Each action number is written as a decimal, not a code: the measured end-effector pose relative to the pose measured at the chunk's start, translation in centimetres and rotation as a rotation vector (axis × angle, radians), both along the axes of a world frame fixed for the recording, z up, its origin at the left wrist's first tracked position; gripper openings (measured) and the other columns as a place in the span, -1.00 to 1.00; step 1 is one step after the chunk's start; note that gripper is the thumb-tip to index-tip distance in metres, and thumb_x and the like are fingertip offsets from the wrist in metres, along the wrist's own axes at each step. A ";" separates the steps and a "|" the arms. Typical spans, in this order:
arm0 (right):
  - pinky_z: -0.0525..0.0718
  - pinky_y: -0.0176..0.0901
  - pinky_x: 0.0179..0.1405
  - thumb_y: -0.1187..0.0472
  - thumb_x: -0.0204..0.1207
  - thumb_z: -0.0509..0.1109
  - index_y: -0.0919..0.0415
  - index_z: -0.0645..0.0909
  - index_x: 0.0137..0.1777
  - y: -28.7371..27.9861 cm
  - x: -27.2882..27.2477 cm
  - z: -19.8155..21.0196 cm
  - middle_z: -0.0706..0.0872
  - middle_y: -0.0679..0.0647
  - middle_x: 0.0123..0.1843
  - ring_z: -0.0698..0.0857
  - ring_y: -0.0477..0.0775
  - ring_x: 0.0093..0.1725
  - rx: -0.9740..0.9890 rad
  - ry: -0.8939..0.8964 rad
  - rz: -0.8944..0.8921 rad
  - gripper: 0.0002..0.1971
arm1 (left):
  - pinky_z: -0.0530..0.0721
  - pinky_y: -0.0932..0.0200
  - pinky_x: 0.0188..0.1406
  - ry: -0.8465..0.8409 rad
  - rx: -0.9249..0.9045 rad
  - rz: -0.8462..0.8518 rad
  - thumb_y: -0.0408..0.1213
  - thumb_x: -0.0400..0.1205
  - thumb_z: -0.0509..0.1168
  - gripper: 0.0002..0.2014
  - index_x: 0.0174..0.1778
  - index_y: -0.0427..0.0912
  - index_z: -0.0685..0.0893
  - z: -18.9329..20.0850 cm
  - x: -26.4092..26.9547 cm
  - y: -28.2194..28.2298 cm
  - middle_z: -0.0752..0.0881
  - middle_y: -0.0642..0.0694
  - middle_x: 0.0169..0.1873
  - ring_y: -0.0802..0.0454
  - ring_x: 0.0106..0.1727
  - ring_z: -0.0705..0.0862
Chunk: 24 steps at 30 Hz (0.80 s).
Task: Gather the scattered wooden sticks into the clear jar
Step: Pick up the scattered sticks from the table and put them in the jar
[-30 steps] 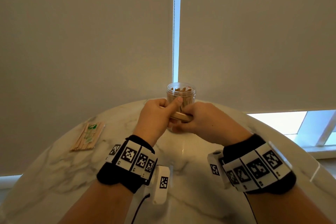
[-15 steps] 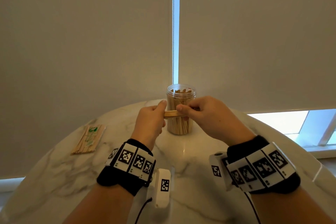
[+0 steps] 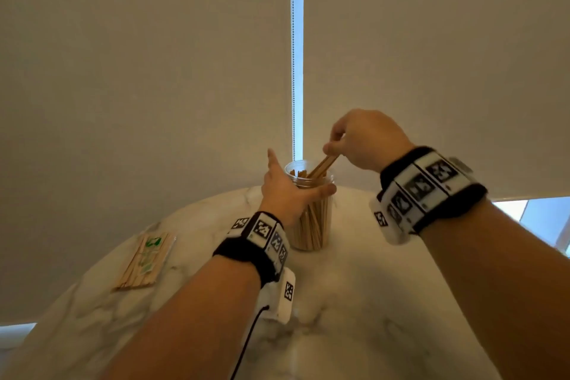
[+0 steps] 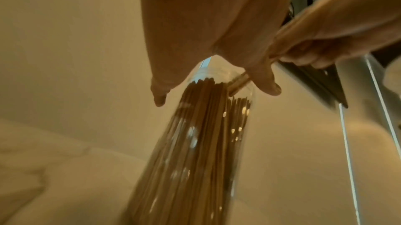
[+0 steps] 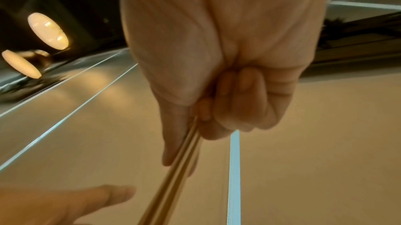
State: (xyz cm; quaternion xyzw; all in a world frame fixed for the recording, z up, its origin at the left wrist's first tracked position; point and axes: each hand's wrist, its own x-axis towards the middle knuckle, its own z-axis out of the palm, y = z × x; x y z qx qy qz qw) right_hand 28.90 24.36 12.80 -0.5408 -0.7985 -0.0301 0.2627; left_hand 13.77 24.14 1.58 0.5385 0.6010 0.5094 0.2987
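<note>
The clear jar (image 3: 314,225) stands upright on the marble table (image 3: 370,302), packed with upright wooden sticks (image 4: 195,143). My left hand (image 3: 293,185) holds the jar near its neck, thumb across the front and fingers behind it. Above the jar's right side, my right hand (image 3: 331,148) pinches a small bundle of wooden sticks (image 3: 322,166). The bundle slants down to the left with its lower end inside the jar's mouth (image 4: 238,81). In the right wrist view the bundle (image 5: 173,177) runs out from the curled fingers (image 5: 238,91).
A flat packet of wooden sticks with a green label (image 3: 143,259) lies on the table at the left. Closed roller blinds with a bead chain (image 3: 293,71) hang close behind the jar. A window (image 3: 539,219) shows at the right.
Both hands held the bundle level in front of the jar. The left hand has let go and taken the jar; the right hand has risen and tipped the bundle into the mouth.
</note>
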 end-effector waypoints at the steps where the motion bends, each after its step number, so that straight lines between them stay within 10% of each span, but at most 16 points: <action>1: 0.50 -0.12 -0.16 -0.05 0.53 0.52 -0.01 0.73 -0.19 0.8 -0.8 0.5 0.74 -0.08 -0.17 0.68 0.00 -0.09 -0.023 -0.099 0.017 -0.84 | 0.34 -0.20 0.59 -0.016 -0.003 -0.025 0.28 -0.03 0.71 0.58 0.69 0.19 -0.30 -0.3 0.2 0.6 0.28 -0.15 0.65 -0.12 0.64 0.30; 4: 0.62 -0.08 -0.07 -0.07 0.53 0.51 0.04 0.78 -0.07 2.7 -2.7 1.7 0.79 -0.06 -0.11 0.70 0.02 -0.05 -0.045 -0.355 0.061 -0.81 | 0.52 0.01 0.40 -0.033 0.018 -0.064 -0.03 0.20 0.74 0.31 0.69 0.13 -0.06 -1.9 0.3 1.8 0.47 -0.12 0.50 -0.09 0.46 0.51; 9: 0.73 -0.01 -0.03 -0.14 0.59 0.42 0.16 0.74 -0.05 4.1 -4.9 2.2 0.67 -0.03 -0.26 0.71 0.08 -0.08 0.000 -0.590 0.049 -0.66 | 0.59 -0.16 0.40 -0.024 0.022 -0.081 0.11 0.09 0.70 0.23 0.57 0.32 0.02 -2.6 -0.1 2.0 0.52 -0.12 0.44 -0.13 0.40 0.58; 18: 0.70 -0.03 0.06 -0.03 0.70 0.30 0.23 0.62 0.13 5.2 -7.2 -0.5 0.71 0.08 0.01 0.68 0.14 0.00 -0.111 -0.672 0.008 -0.69 | 0.57 -0.13 0.40 -0.054 0.042 -0.056 -0.05 0.23 0.72 0.18 0.60 0.27 0.03 -3.0 -0.1 2.5 0.50 -0.09 0.45 -0.12 0.42 0.55; 24: 0.65 -0.17 -0.02 0.24 0.70 0.28 0.31 0.64 -0.14 5.6 -7.5 -1.0 0.71 0.10 -0.11 0.66 0.01 -0.22 -0.242 -0.662 -0.015 -0.78 | 0.58 -0.13 0.39 -0.039 0.050 -0.043 -0.05 0.26 0.71 0.15 0.60 0.27 0.03 -3.2 -0.2 2.6 0.51 -0.10 0.44 -0.14 0.39 0.56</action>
